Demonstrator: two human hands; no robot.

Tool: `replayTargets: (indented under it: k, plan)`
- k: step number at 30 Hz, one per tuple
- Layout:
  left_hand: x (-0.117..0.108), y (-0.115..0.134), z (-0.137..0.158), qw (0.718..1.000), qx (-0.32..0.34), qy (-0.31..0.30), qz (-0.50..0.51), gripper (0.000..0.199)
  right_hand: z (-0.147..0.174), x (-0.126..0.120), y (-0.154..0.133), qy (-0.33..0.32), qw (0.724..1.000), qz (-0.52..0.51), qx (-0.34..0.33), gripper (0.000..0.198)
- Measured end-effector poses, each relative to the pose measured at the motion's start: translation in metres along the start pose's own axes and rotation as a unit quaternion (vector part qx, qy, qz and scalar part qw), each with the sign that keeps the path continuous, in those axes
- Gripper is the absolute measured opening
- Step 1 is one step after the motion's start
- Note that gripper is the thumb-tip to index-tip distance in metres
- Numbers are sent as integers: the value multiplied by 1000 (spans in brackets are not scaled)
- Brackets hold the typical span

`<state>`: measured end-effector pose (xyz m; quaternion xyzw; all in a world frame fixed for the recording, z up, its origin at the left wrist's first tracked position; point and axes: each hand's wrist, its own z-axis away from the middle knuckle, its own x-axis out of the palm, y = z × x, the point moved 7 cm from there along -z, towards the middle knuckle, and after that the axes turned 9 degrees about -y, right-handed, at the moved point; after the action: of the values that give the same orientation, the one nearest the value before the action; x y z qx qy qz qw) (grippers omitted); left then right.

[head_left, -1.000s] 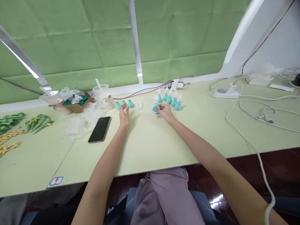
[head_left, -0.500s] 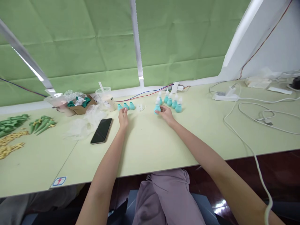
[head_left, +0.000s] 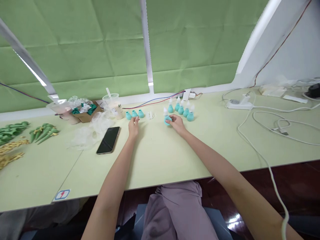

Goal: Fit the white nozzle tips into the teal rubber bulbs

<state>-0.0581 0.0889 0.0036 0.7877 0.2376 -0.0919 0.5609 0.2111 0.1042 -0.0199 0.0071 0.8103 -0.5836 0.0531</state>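
Observation:
My right hand [head_left: 177,123] is closed around a turquoise bulb syringe [head_left: 167,119] with a translucent white tip, tilted a little to the left. Several like it, each with a pale pointed tip, stand in a group [head_left: 185,111] just beyond and to the right of that hand. My left hand [head_left: 133,127] has its fingers curled together; anything between them is too small to make out. Just beyond it, three turquoise bulbs without tips [head_left: 134,113] stand in a row, open necks up. Small whitish pieces [head_left: 150,115] lie between the hands.
A phone [head_left: 108,140], crumpled plastic bag [head_left: 93,130], drink cup [head_left: 113,105] and cardboard box [head_left: 87,115] are on the left. Further left lie green pieces [head_left: 45,132] and yellow pieces [head_left: 12,150]. A power strip [head_left: 239,105] and white cables [head_left: 265,156] occupy the right.
My right hand has moved the held bulb syringe slightly left and nearer, and its tip leans left. My left hand has drawn back a little from the bulbs in the row.

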Motion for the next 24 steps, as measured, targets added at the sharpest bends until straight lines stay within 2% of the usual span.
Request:
replayTargets:
  k: [5,8,11,14,19,24]
  plan:
    - [0,1,-1,1000,9,-2,1,37,0,4,0,7,1000,7,-16,34]
    - [1,0,-3,1000,15,-5,0,36,-2,-3,0,65,996,50,-22,38]
    - [3,-2,-5,1000,23,-8,-6,37,-7,-17,-2,148,976,157,-12,36]
    - [4,-4,-6,999,34,-9,-6,38,-18,-25,-1,174,955,241,18,30]
    - [6,-6,-6,999,36,-16,-17,39,-31,-29,1,196,936,292,21,24]
    - [10,-6,-6,999,33,-24,-17,40,-29,-31,8,229,919,316,59,23]
